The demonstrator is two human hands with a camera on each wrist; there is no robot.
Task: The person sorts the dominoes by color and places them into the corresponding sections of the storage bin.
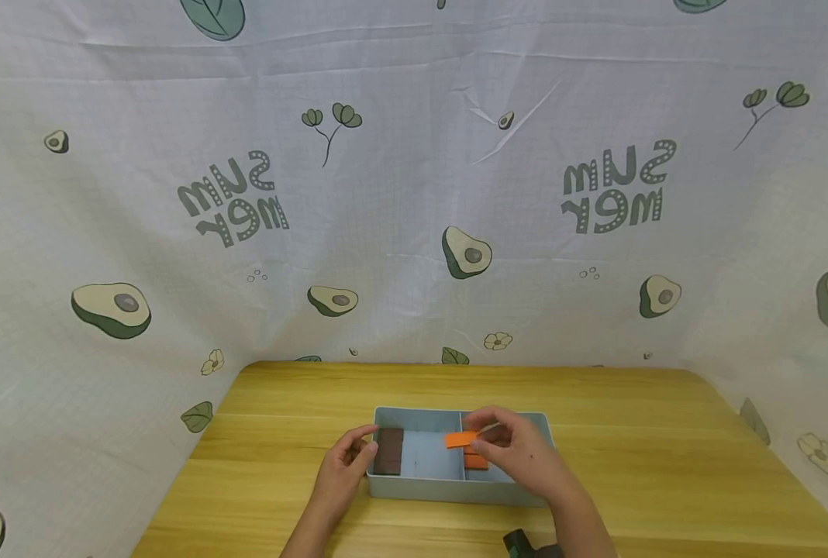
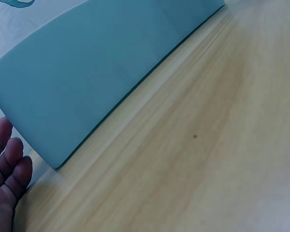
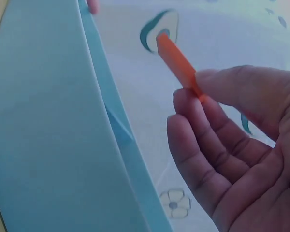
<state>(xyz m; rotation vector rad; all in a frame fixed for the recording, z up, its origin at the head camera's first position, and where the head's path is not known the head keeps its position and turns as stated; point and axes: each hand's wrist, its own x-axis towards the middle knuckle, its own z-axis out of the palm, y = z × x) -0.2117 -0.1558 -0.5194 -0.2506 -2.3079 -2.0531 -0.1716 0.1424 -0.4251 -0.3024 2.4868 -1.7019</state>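
Observation:
A pale blue-grey divided box (image 1: 417, 490) sits on the table. My left hand (image 1: 342, 473) is at its left end, thumb and index fingertips right at the rim. In the left wrist view, the other fingers (image 2: 20, 176) are loosely bent beside the box's end wall. Between right thumb and fingertips, my right hand (image 1: 519, 453) pinches a flat orange strip (image 1: 460, 439), held over the divider. The right wrist view shows this strip (image 3: 176, 63) tilted above the rim. More orange strips (image 1: 476, 462) lie in the right compartment, partly hidden by the hand. Dark brown pieces (image 1: 388, 452) line the left compartment's left side.
The box stands on a yellow wood-grain table (image 1: 302, 395). White cloth (image 1: 400, 201) printed with avocados, leaves and lettering hangs behind and at both sides. A dark object (image 1: 520, 544) shows at the bottom edge by my right forearm.

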